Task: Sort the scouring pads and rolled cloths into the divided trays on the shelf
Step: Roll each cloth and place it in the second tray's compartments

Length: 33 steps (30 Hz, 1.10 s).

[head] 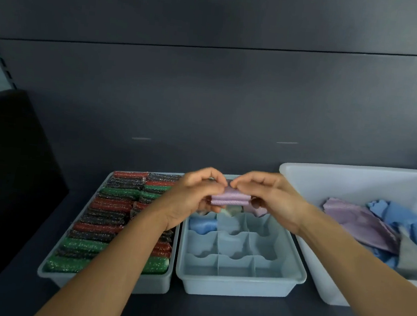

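Both my hands hold a rolled lilac cloth point(229, 198) above the back of the divided tray point(241, 285). My left hand point(193, 197) grips its left end and my right hand point(269, 202) pinches its right end. Below them, a rolled blue cloth point(202, 224) lies in a left compartment of the divided tray, and other rolls at the back are partly hidden by my hands. The tray on the left point(46, 273) is packed with red, green and dark glittery scouring pads point(111, 204).
A large white bin point(328, 174) at the right holds loose lilac, blue and grey cloths point(364, 223). Everything sits on a dark shelf point(225, 315) with a dark back panel. A black block point(10, 164) stands at the left.
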Each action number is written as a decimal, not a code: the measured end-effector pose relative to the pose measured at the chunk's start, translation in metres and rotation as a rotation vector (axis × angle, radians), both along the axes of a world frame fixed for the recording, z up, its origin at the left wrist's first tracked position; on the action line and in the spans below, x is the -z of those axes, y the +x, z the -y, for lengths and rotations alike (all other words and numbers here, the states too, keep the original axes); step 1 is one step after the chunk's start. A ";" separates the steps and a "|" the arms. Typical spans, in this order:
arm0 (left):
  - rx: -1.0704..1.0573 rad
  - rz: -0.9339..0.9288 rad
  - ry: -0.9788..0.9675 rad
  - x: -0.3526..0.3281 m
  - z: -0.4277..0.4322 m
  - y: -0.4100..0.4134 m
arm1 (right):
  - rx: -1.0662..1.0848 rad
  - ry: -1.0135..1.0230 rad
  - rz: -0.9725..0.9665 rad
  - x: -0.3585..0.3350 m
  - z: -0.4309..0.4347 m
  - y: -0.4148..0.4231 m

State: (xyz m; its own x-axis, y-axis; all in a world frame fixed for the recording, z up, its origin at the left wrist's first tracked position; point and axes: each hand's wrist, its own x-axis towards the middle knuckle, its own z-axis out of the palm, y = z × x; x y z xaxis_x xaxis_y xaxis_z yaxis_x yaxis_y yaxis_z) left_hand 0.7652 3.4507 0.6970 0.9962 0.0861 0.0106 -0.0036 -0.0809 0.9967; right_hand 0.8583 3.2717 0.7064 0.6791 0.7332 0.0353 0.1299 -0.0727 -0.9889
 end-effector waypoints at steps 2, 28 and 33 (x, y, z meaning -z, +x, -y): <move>-0.012 -0.013 0.158 0.008 -0.004 0.009 | 0.043 -0.106 0.108 0.007 -0.002 0.007; -0.006 -0.100 1.025 0.060 -0.006 0.027 | -0.079 -1.098 0.875 0.059 -0.042 0.017; -0.113 0.079 0.865 0.048 0.023 0.031 | 0.049 -0.888 0.896 0.039 -0.009 0.011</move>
